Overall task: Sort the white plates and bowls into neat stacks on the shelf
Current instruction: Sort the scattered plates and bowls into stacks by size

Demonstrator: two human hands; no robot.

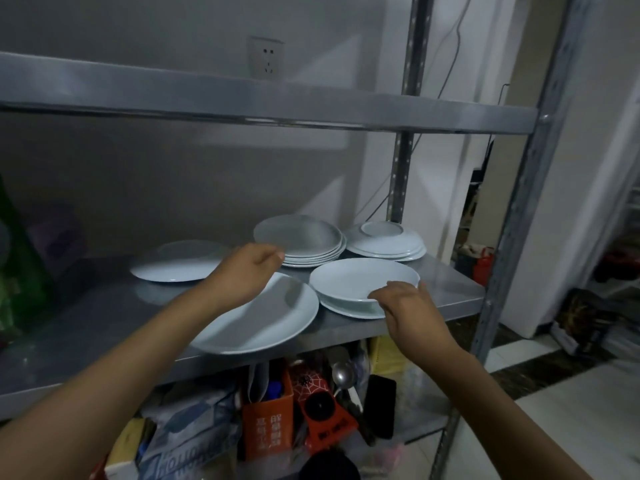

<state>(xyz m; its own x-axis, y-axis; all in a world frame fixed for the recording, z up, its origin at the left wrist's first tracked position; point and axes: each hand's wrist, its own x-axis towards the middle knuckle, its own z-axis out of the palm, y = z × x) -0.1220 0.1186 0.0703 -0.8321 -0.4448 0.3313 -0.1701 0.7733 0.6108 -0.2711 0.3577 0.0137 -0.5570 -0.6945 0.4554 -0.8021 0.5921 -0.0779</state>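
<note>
the right hand [410, 306], nearest the camera along with its forearm, grips the near rim of the shallow round white ceramic bowl [360, 277], fingers curled over the edge. that bowl sits on a white plate [349, 310] at the front right of the grey metal shelf [104, 317]. the left hand [247, 270] hovers just left of the bowl, over the far edge of the large flat white plate [263, 320]; its fingers are loosely curled and hold nothing that can be made out.

the relation that matters: the bowl lies straight ahead of the right hand, rim already in its grip, so that hand is the nearer one to lift it. being round, the bowl has no long axis to line up.

behind the bowl stands the stack of white plates [304, 244], and right of that stack a lower pile topped by an upturned white dish [384, 239]. well left of the bowl lies a lone white plate [173, 265]. the bowl's likely home is one of the rear stacks, though which one cannot be told.
</note>
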